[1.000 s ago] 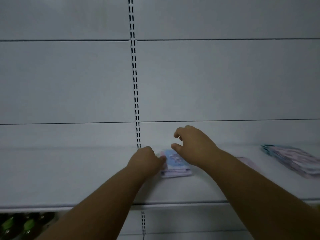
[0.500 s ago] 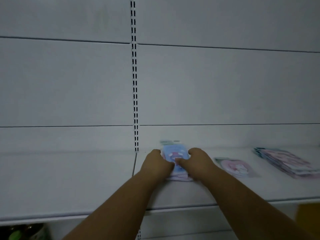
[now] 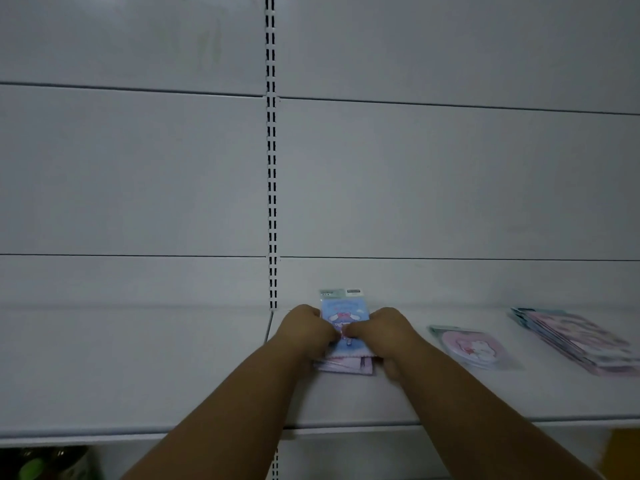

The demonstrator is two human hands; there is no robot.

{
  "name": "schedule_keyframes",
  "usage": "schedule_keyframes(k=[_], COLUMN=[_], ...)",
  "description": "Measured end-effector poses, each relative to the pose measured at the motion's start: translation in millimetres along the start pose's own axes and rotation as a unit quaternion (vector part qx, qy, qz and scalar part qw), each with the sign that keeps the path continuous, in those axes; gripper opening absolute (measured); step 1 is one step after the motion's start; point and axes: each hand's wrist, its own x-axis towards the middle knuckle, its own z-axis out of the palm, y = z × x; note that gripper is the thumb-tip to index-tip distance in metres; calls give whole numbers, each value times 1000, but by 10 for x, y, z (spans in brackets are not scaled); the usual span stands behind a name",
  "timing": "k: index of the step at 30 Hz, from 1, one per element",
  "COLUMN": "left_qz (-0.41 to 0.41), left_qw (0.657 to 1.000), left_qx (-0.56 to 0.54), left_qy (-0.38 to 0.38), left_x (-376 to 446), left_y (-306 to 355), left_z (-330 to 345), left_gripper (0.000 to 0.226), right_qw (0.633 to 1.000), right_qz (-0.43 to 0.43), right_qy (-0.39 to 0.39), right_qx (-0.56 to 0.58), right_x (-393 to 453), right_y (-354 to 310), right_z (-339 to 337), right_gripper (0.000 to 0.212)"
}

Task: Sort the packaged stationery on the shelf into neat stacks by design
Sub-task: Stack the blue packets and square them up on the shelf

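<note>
White metal shelving fills the view, with a slotted upright (image 3: 272, 168) running down the back panel. Your two bare arms reach forward onto the shelf (image 3: 138, 368), and both hands meet over a small stack of blue packets (image 3: 346, 327) lying flat just right of the upright. Your left hand (image 3: 304, 332) grips the stack's left edge with its fingers curled around it, and your right hand (image 3: 384, 332) grips the right edge the same way; the thumbs nearly touch over the top packet's cartoon picture. Under the blue packet, the pinkish edges of lower packets (image 3: 344, 365) stick out toward you, so the stack is not squared up.

Near your right hand, but apart from it, a single packet with a round pink design (image 3: 472, 346) lies flat on the shelf. Further right, near the frame's edge, sits a fanned pile of pink and teal packets (image 3: 575, 339), its print too blurred to read. Below the shelf at lower left, something green and dark (image 3: 41, 465) shows, possibly bottles.
</note>
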Motion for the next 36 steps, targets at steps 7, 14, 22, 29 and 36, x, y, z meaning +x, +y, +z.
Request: schedule_keyframes(k=[7,14,22,29,36], left_qz=[29,86,61,126,182], left_qw=[984,959,957,979,976], left_qx=[-177,-269,-275,-95,-5], left_qy=[17,6,-74,-126,-116], left_x=[-89,-298,-334,-202,-285], left_y=[-136,-60,-225,-288,-369], left_z=[-51,-1,-11,-178,-181], left_gripper=[69,21,30,41,42], right_qw=[985,965,984,969,948], right_qz=[-31,-92,-125,-206,-230], right_qy=[-36,-81,-109,-121,-146], right_qx=[169,232,70,-70,-167], right_x=[-31,-193,-207,-185,-191], right_y=[18,3,218,230,292], right_z=[-22,65,45,-116,-193], right_gripper=[73,26,32,43,48])
